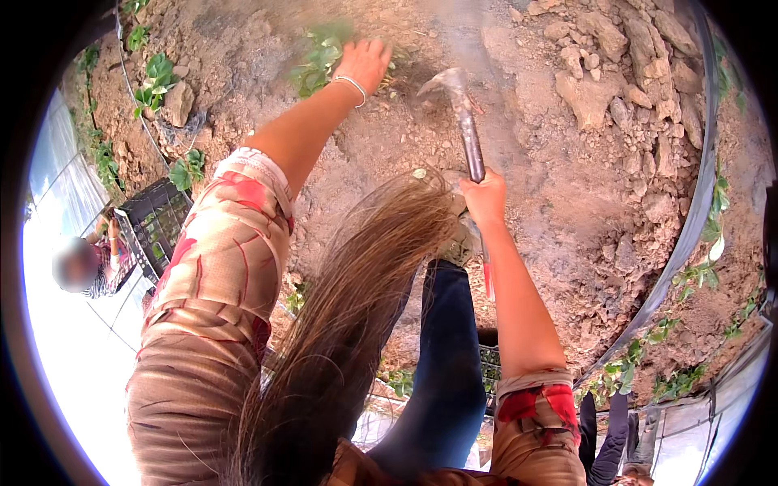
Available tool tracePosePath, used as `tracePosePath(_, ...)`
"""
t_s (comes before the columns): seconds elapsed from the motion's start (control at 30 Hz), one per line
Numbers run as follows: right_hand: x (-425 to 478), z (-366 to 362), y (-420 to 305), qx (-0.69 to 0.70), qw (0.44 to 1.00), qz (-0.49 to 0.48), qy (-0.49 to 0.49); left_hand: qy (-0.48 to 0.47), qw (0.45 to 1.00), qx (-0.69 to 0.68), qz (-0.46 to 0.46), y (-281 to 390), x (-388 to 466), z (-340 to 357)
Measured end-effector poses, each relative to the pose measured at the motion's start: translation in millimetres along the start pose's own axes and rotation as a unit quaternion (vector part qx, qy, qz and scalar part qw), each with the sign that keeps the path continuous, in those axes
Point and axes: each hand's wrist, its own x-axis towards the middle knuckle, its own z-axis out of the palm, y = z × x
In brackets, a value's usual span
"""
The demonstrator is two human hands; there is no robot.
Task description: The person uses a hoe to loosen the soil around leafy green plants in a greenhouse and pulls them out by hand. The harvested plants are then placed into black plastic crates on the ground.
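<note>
My left hand (364,65), with a pale bangle at the wrist, reaches down to the soil at the base of a leafy green seedling (319,61). Its fingertips point away from me, and whether they grip a stem is hidden. My right hand (485,193) is closed round the shaft of a hand hoe (468,127). The hoe's worn metal head (447,82) is over the loose soil, right of my left hand. Behind my forearm, a red part of its handle (488,279) shows.
A black drip hose (699,200) curves along the right, beside rocky clods (595,91). A thinner line (137,100) runs at left near more seedlings (159,79). A person (112,261) is by a black crate (155,219) at left. Another person's legs (608,431) stand lower right. Long hair (364,261) hangs across the view.
</note>
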Motion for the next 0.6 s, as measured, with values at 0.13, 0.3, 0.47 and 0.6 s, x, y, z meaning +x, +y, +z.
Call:
tracePosePath(0.13, -21.7, -11.7, -38.0, 0.122, 0.988, -0.072, 0.062, -0.023, 1.000, 0.010, 0.005, 13.8, -2.4, 13.3)
tracePosePath(0.3, 1.4, 12.2, -12.5, -0.110, 0.993, -0.024, -0.022, 0.008, 1.000, -0.001, 0.027, 12.5, 3.4, 13.7)
tracePosePath(0.47, 14.9, 8.8, -13.3, -0.160, 0.985, 0.020, -0.065, -0.060, 0.995, -0.074, -0.024, 13.0, -6.8, 0.1)
tracePosePath(0.6, -16.0, -20.6, -9.4, 0.075, 0.997, -0.020, 0.017, -0.044, 0.992, -0.106, -0.052, -9.9, -13.0, -23.6)
